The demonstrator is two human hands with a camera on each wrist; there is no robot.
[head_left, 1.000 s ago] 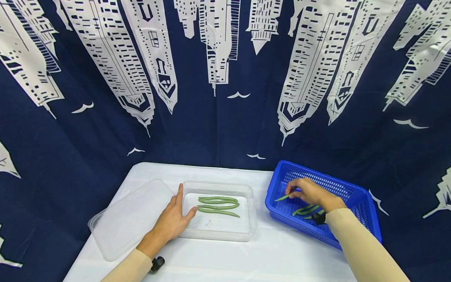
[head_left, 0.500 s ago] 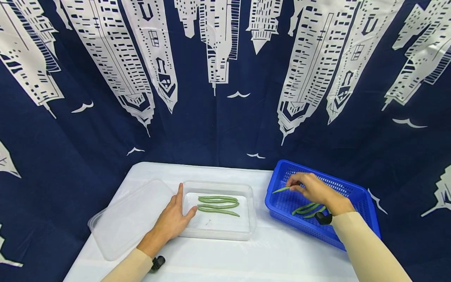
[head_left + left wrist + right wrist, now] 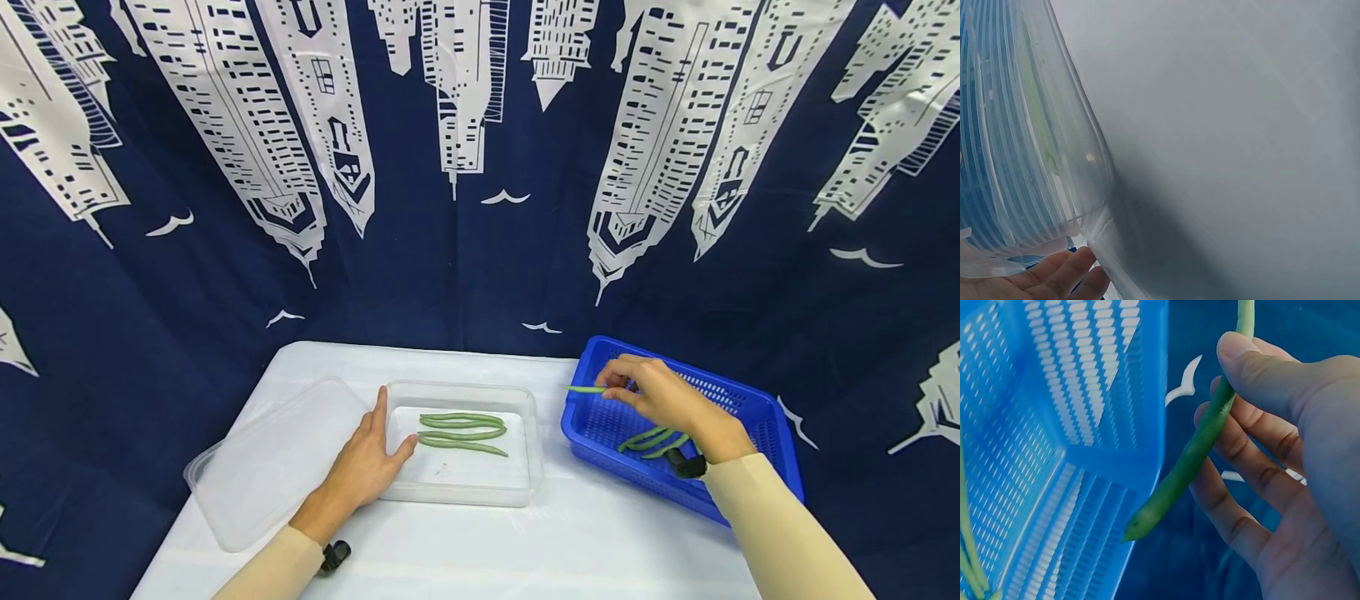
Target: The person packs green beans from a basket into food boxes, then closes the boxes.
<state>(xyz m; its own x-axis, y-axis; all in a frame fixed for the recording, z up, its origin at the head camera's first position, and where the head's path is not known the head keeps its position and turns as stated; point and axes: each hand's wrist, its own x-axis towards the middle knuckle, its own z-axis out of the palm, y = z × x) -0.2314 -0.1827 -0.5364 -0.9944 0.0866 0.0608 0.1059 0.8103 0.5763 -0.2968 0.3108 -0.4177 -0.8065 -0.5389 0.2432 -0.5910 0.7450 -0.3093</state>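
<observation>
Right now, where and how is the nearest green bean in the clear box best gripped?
The nearest green bean is best pinched just right of its middle, from above, I think. It lies flat, its right half apart from the next bean, leaving room; its left end is close to that bean and the left hand. The walls of the clear box likely hinder a sideways approach.
</observation>
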